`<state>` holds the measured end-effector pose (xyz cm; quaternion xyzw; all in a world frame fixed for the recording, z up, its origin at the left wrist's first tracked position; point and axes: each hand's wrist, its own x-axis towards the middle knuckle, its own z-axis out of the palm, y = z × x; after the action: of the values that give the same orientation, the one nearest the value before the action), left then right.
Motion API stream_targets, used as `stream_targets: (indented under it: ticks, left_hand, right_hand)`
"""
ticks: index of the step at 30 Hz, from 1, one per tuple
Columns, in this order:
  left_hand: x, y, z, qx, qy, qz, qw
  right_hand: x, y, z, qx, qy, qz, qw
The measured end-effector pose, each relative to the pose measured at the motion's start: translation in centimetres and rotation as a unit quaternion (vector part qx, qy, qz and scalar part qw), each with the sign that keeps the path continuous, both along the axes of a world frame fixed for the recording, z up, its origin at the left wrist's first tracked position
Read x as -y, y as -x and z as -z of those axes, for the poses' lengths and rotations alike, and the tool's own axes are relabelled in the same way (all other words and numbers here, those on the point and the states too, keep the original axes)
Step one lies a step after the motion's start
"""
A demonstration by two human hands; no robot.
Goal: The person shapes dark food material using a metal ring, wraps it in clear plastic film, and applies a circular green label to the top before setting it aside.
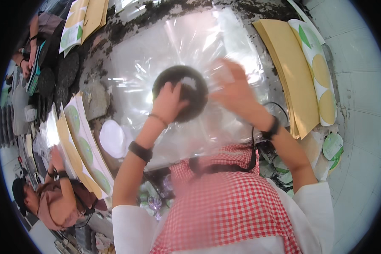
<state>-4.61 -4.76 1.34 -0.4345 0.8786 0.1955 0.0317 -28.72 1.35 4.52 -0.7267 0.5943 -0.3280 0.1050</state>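
Observation:
A dark round disc (190,108) lies on a stack of clear plastic sheets or bags (136,111) in front of me. My left hand (170,103) rests on the disc's left part, thumb and fingers spread over its top. Just right of the disc is my right hand (233,85), blurred, with what looks like thin clear film between its fingers; how it grips the film is hard to make out. A white round pad or stack of thin discs (112,138) sits left of the plastic.
Brown paper sheets (292,79) and round green and tan labels (322,70) lie at the right. More label sheets (82,143) stand at the left, near a grey lump (96,100). Dark discs (68,68) are stacked upper left. A co-worker (57,203) works at lower left.

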Motion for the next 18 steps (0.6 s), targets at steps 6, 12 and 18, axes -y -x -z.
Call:
stream_targets:
  ticks: [6,12,18]
  left_hand:
    - [-2.6,0.7,4.1,-0.012,0.028,0.010,0.999]
    - [-2.7,1.5,4.4,0.015,0.052,0.019,0.998]
    - [-2.0,-1.4,1.0,-0.257,0.037,-0.030,0.965]
  right_hand:
    - [-12.6,7.9,2.0,0.330,-0.365,0.178,0.852]
    - [-11.2,5.2,-0.6,0.406,-0.506,-0.010,0.761]
    - [-9.8,2.5,-6.1,0.747,-0.286,-0.206,0.563]
